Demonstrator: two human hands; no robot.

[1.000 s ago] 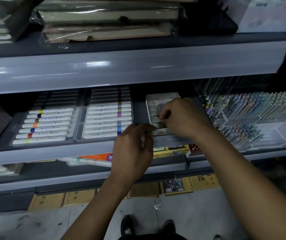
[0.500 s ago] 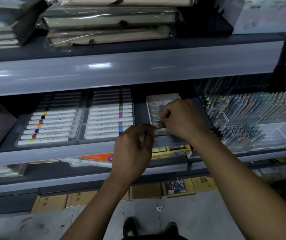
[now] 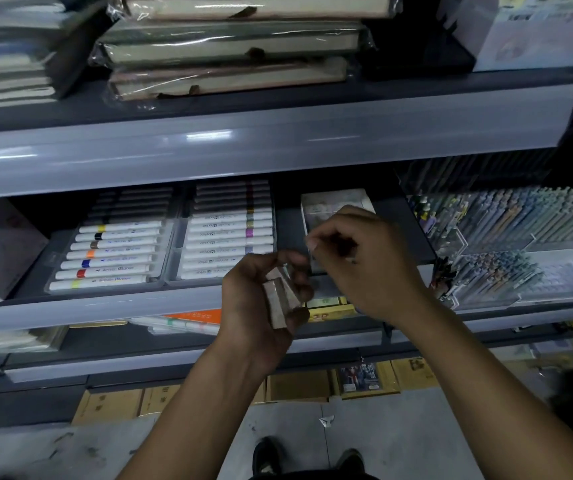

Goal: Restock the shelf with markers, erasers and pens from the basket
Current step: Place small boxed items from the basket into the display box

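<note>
Glossy shelf edge (image 3: 278, 150), plastic-wrapped books (image 3: 229, 74)

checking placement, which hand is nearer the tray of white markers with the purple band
Left. The left hand overlaps that tray's front corner; the right hand is further right, by the eraser box.

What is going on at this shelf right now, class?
A person is restocking a stationery shelf. The left hand holds a few small erasers in front of the shelf edge. The right hand reaches over the eraser box on the shelf, fingers pinched; what it pinches is too blurred to tell. Marker trays lie to the left, pens to the right.
</note>
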